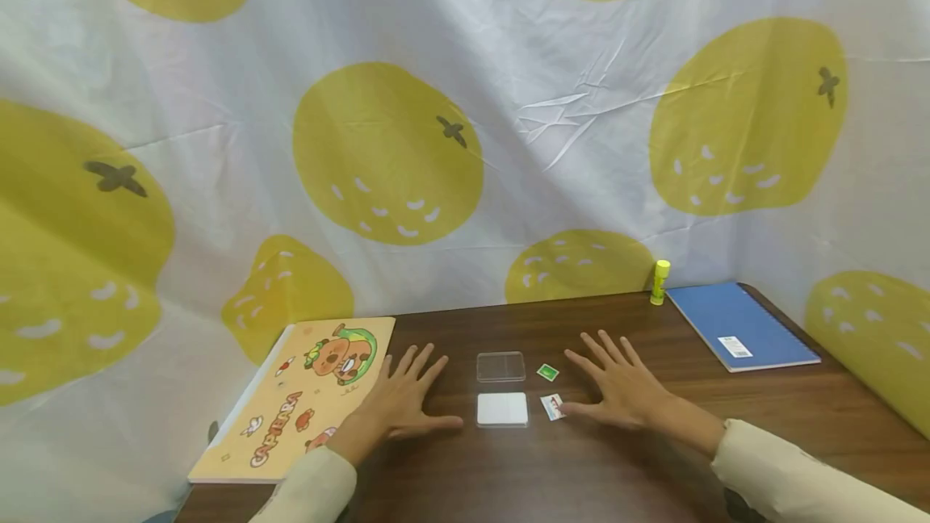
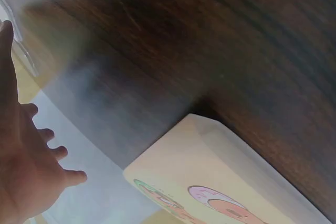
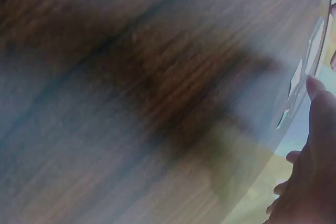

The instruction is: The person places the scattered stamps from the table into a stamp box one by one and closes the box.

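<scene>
My left hand (image 1: 402, 403), fingers spread and palm down, is beside the clear empty-looking case (image 1: 500, 366) and the white card stack (image 1: 502, 409), at the edge of the orange capybara book (image 1: 320, 394). On the other side my right hand (image 1: 623, 388) is spread too, its thumb close to a small red-and-white card (image 1: 552, 407); whether they touch I cannot tell. A small green card (image 1: 548, 372) lies just above that one. Neither hand holds anything. The left wrist view shows the left hand (image 2: 29, 156) near the book (image 2: 210, 166); the right wrist view shows the right hand (image 3: 310, 171).
A yellow-green glue stick (image 1: 659, 282) stands upright at the back right of the dark wooden table (image 1: 450, 483). Right of it lies a blue notebook (image 1: 737, 325) with a white label. A white curtain with yellow fruit prints (image 1: 501, 208) hangs behind the table.
</scene>
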A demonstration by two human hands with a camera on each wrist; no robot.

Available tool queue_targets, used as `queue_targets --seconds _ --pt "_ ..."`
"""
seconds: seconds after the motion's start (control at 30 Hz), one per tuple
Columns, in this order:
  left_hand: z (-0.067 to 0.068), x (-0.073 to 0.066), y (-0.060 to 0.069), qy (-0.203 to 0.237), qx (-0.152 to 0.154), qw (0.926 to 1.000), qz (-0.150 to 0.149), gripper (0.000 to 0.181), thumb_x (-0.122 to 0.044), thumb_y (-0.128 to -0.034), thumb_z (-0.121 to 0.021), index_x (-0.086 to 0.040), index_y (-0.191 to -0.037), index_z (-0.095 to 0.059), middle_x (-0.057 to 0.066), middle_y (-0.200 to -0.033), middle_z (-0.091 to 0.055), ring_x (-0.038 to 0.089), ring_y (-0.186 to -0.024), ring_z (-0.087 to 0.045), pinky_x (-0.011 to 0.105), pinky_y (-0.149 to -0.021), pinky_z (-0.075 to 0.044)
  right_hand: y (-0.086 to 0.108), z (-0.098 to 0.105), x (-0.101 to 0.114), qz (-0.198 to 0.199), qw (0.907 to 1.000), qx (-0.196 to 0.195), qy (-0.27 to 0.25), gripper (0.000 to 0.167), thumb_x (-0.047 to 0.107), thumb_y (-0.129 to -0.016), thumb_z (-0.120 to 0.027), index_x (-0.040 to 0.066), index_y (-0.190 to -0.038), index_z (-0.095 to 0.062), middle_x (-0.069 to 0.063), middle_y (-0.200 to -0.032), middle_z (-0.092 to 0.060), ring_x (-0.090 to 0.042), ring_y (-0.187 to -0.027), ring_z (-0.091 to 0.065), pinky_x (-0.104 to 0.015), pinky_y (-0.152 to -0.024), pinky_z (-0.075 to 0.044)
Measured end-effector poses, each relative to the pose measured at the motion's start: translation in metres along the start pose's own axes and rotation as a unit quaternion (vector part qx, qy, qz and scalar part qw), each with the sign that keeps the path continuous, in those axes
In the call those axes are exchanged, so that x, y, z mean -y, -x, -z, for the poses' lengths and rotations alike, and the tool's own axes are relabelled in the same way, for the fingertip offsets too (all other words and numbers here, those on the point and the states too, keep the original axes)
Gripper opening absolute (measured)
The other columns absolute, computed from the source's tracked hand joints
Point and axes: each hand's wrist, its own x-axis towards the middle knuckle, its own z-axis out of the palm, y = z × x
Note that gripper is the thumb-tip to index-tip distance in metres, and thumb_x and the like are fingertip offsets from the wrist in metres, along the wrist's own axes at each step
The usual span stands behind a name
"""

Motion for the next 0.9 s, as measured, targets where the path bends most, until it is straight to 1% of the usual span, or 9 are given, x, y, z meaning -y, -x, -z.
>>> queue_targets --seconds 0.1,0.2,0.37,0.53,0.7,0.8,0.9 --pt "0.001 -0.003 -0.001 0.005 0.004 1.0 -0.005 0.105 -0.084 -0.0843 -0.055 -0.019 -0.164 -0.032 0.015 -0.171 -0.022 0.043 -0.155 -0.021 0.07 -0.119 -0.017 0.002 0.0 0.003 0.006 1.0 -0.001 0.0 0.086 0.068 -0.089 -0.066 0.011 -0.152 -0.052 -0.026 -0.161 -0.038 -0.052 -0.15 -0.028 -0.071 -0.118 -0.017" --pt "0.003 -0.006 -0.001 0.017 0.0 0.9997 -0.017 0.104 -0.082 -0.0846 -0.057 -0.018 -0.163 -0.035 0.017 -0.169 -0.025 0.045 -0.154 -0.023 0.071 -0.118 -0.019 0.003 -0.001 0.006 0.014 0.9999 -0.001 0.001 0.085 0.068 -0.089 -0.066 0.011 -0.152 -0.053 -0.026 -0.16 -0.039 -0.052 -0.149 -0.029 -0.071 -0.118 -0.018" --pt "0.003 -0.011 -0.004 0.012 0.0 0.9993 -0.037 0.101 -0.081 -0.0863 -0.056 -0.017 -0.163 -0.036 0.016 -0.169 -0.027 0.044 -0.154 -0.025 0.072 -0.117 -0.022 0.005 -0.001 0.01 0.026 0.9997 0.001 -0.002 0.085 0.069 -0.09 -0.065 0.011 -0.151 -0.054 -0.026 -0.159 -0.04 -0.053 -0.148 -0.03 -0.071 -0.118 -0.018" --pt "0.005 -0.017 -0.007 0.009 0.007 0.999 -0.043 0.099 -0.081 -0.0865 -0.056 -0.019 -0.162 -0.038 0.014 -0.169 -0.028 0.042 -0.154 -0.026 0.07 -0.117 -0.023 0.006 -0.001 0.014 0.037 0.9993 0.005 -0.007 0.083 0.068 -0.09 -0.065 0.013 -0.15 -0.055 -0.026 -0.16 -0.039 -0.053 -0.148 -0.03 -0.07 -0.118 -0.019" --pt "0.006 -0.02 -0.009 0.017 0.013 0.9985 -0.05 0.096 -0.078 -0.0868 -0.059 -0.019 -0.16 -0.041 0.014 -0.168 -0.029 0.043 -0.153 -0.027 0.071 -0.116 -0.025 0.007 -0.001 0.019 0.058 0.9977 0.009 -0.034 0.079 0.063 -0.091 -0.068 0.011 -0.15 -0.055 -0.026 -0.16 -0.038 -0.054 -0.148 -0.029 -0.07 -0.118 -0.02" --pt "0.004 -0.021 -0.01 0.022 0.014 0.9981 -0.056 0.094 -0.076 -0.0871 -0.06 -0.019 -0.159 -0.043 0.014 -0.168 -0.03 0.043 -0.153 -0.028 0.071 -0.116 -0.026 0.006 -0.002 0.02 0.077 0.9958 0.001 -0.05 0.075 0.057 -0.092 -0.071 0.009 -0.147 -0.057 -0.026 -0.159 -0.04 -0.054 -0.147 -0.031 -0.07 -0.117 -0.021" --pt "0.002 -0.022 -0.011 0.025 0.019 0.9977 -0.06 0.092 -0.077 -0.0875 -0.06 -0.02 -0.159 -0.044 0.014 -0.167 -0.031 0.043 -0.152 -0.028 0.07 -0.116 -0.027 0.005 -0.002 0.021 0.088 0.9936 0.003 -0.071 0.072 0.053 -0.092 -0.073 0.01 -0.147 -0.057 -0.024 -0.157 -0.043 -0.053 -0.148 -0.031 -0.07 -0.118 -0.02"
